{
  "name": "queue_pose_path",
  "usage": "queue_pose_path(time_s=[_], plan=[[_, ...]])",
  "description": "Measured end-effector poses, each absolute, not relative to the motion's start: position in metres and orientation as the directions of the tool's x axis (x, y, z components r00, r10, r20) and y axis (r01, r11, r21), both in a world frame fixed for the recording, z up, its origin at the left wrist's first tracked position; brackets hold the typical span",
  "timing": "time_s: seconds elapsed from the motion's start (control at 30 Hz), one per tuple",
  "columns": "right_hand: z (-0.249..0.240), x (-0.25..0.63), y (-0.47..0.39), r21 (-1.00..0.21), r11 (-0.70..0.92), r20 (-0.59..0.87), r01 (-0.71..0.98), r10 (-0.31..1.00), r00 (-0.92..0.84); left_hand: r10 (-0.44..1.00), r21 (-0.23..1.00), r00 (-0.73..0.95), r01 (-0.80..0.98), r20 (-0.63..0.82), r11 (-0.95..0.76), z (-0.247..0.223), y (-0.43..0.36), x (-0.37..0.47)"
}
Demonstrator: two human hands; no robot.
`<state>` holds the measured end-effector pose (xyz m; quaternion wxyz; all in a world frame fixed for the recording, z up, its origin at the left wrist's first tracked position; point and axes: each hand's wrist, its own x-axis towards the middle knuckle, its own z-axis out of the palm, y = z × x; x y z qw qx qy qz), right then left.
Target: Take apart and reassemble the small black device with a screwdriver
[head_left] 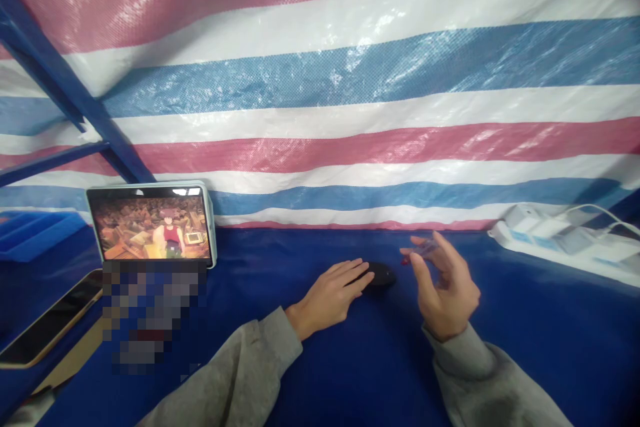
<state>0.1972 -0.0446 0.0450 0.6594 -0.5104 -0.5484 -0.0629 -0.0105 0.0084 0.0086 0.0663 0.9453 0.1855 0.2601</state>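
Note:
My left hand lies palm down on the blue table, its fingers stretched out. The fingertips touch the left side of a black, rounded, flat object, whose exact kind I cannot make out. To the right of it, my right hand is raised above the table with thumb and fingers pinched. Between them is a small clear piece with a red end, partly hidden by the fingers and too small to name. The red end points left, towards the black object, and is apart from it.
A tablet showing a cartoon stands at the left, with a phone lying beside it. A blue tray sits at the far left. On the right is a white power strip with chargers and cables. Striped sheeting hangs behind.

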Motion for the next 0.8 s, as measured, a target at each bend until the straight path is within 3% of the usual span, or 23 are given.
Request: queue_pose_path(time_s=[0.3,0.47,0.57,0.67,0.8], plan=[[0.043,0.195,-0.047,-0.82,0.413,0.551,0.396,0.757,0.352,0.52,0.413,0.725,0.347,0.452,-0.842,0.004,0.015,-0.013],[0.038,0.203,-0.044,-0.886,0.321,0.404,0.335,0.889,0.216,0.603,0.474,0.686,0.406,0.406,-0.781,0.004,0.016,-0.015],[0.038,0.211,-0.042,-0.844,0.33,0.358,0.423,0.934,-0.015,0.63,0.522,0.665,0.4,0.4,-0.754,0.004,0.017,-0.016],[0.041,0.217,-0.04,-0.723,0.406,0.297,0.559,0.913,-0.279,0.639,0.559,0.635,0.367,0.434,-0.744,0.003,0.018,-0.016],[0.039,0.218,-0.039,-0.625,0.462,0.221,0.629,0.877,-0.426,0.673,0.601,0.584,0.356,0.455,-0.715,0.004,0.02,-0.015]])
